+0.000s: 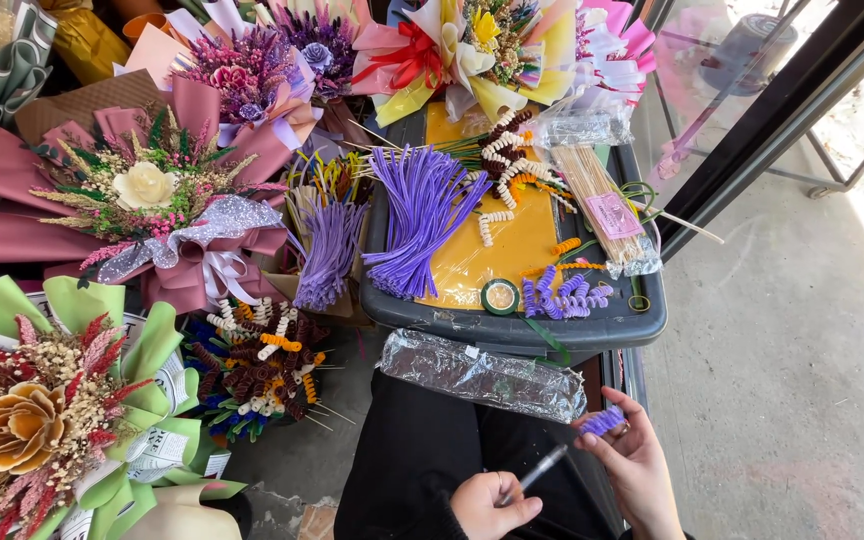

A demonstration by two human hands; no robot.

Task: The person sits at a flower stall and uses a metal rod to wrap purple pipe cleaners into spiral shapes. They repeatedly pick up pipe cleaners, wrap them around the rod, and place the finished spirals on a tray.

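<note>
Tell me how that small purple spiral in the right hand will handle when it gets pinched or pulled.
The purple spiral looks fuzzy, like the pipe-cleaner stems on the grey tray, so it probably grips easily rather than slipping. It seems very light: the right hand holds it with fingertips alone. Being coiled, it would likely stretch or squash under a hard pinch.

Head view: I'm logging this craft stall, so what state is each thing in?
left hand: closed on a thin rod.
right hand: pinching a purple coil.
plastic bag: lying crumpled across the lap.
grey tray: loaded.
purple stems: straight, piled loose.
tape roll: lying flat.
wooden sticks: bagged.
pink bouquet: wrapped, ribbon tied.
</note>
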